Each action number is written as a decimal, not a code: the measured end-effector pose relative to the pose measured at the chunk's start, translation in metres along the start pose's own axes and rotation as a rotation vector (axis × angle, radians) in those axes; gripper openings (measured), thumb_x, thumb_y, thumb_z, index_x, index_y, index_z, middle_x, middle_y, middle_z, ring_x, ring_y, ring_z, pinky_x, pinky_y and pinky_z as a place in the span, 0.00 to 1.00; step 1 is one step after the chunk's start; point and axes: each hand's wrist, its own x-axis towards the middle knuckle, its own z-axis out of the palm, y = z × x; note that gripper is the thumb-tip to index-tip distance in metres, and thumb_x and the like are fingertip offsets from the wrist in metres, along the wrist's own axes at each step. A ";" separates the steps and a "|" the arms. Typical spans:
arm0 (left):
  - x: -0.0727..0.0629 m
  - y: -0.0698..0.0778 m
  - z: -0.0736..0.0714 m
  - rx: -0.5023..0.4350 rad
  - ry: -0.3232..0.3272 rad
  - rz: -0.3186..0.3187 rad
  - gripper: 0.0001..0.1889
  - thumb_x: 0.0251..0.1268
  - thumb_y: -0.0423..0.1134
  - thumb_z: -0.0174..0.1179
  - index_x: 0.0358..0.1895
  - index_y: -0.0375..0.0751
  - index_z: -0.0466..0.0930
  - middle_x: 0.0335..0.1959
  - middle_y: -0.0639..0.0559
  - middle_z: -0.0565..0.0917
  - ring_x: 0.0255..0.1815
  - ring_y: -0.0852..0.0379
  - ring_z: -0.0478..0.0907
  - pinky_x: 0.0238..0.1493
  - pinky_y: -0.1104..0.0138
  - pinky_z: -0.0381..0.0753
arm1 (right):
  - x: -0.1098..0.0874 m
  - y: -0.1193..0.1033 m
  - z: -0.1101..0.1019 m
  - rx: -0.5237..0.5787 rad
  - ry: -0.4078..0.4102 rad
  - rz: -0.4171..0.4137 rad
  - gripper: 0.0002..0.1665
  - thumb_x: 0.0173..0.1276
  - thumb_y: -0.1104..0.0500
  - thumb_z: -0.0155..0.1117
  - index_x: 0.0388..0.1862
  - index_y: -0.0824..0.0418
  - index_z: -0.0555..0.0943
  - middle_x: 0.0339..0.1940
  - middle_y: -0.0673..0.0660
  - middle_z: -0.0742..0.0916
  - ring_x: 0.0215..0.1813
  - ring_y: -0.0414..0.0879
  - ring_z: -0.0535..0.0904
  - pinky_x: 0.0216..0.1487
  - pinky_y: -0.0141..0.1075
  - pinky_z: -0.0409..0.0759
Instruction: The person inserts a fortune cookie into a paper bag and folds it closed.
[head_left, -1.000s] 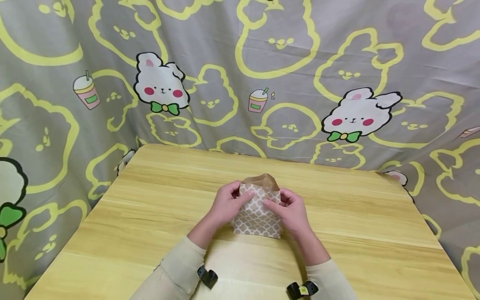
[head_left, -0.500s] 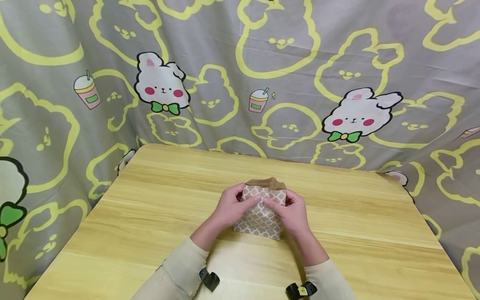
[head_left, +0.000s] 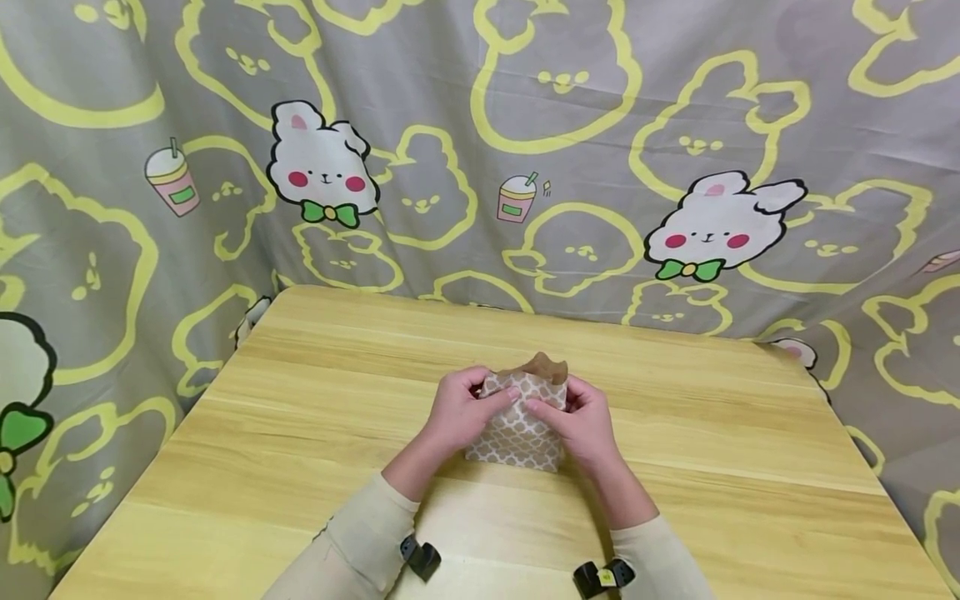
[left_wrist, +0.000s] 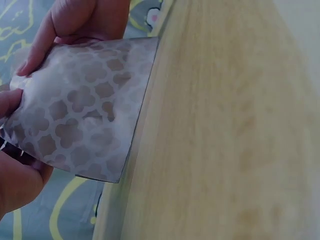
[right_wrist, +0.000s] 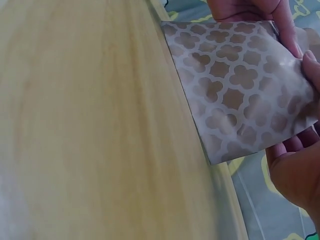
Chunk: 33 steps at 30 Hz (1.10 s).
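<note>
A small paper bag (head_left: 517,446), brown with a white lattice print, is held between both hands above the middle of the table. Its brown inner paper rises in a crumpled peak at the open top. The left hand (head_left: 459,410) pinches the left side, thumb across the printed front and fingers behind. On the right side, the right hand (head_left: 588,423) does the same, its thumb tip close to the other thumb. Both wrist views show the bag's front (left_wrist: 80,110) bulging slightly near the thumbs. What the bag contains is hidden.
Under the hands lies a wood-grain table (head_left: 300,433). A grey curtain (head_left: 435,75) with yellow outlines and rabbit faces hangs behind it and at both sides. Black camera mounts (head_left: 420,558) sit at both wrists.
The bag rose slightly and its mouth narrowed, then its top tilted back a little to the left. The brown paper at the top has changed shape. Both hands keep their hold.
</note>
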 end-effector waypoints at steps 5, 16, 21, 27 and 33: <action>0.000 0.005 0.000 0.002 0.018 -0.009 0.12 0.57 0.34 0.74 0.22 0.37 0.80 0.18 0.55 0.75 0.19 0.61 0.69 0.20 0.70 0.68 | 0.000 -0.001 0.002 -0.008 0.020 -0.015 0.18 0.56 0.68 0.78 0.43 0.73 0.84 0.33 0.59 0.87 0.31 0.47 0.84 0.30 0.37 0.83; 0.001 0.001 -0.003 -0.061 -0.100 -0.059 0.07 0.62 0.34 0.70 0.37 0.33 0.85 0.30 0.48 0.85 0.28 0.55 0.81 0.31 0.65 0.82 | -0.001 -0.002 0.005 0.012 0.071 -0.020 0.18 0.55 0.69 0.79 0.44 0.73 0.84 0.36 0.59 0.88 0.35 0.49 0.84 0.35 0.38 0.84; 0.000 -0.002 -0.003 -0.009 -0.057 -0.030 0.09 0.58 0.33 0.73 0.26 0.38 0.81 0.22 0.52 0.79 0.24 0.58 0.76 0.26 0.67 0.76 | 0.000 0.000 0.003 0.003 0.023 -0.022 0.15 0.56 0.70 0.77 0.41 0.75 0.84 0.33 0.57 0.87 0.31 0.46 0.84 0.32 0.36 0.83; 0.000 0.000 -0.002 -0.040 -0.057 -0.049 0.05 0.59 0.32 0.72 0.33 0.35 0.85 0.28 0.50 0.83 0.27 0.56 0.80 0.29 0.65 0.81 | -0.001 0.000 0.005 0.018 0.038 -0.023 0.16 0.56 0.70 0.77 0.42 0.73 0.84 0.34 0.59 0.87 0.32 0.48 0.84 0.33 0.38 0.84; 0.001 0.001 -0.001 -0.082 -0.097 -0.092 0.11 0.60 0.32 0.71 0.43 0.31 0.85 0.33 0.46 0.85 0.31 0.54 0.83 0.34 0.63 0.83 | -0.001 0.001 0.008 0.013 0.084 -0.048 0.17 0.53 0.71 0.79 0.42 0.73 0.85 0.35 0.60 0.87 0.34 0.49 0.83 0.34 0.38 0.83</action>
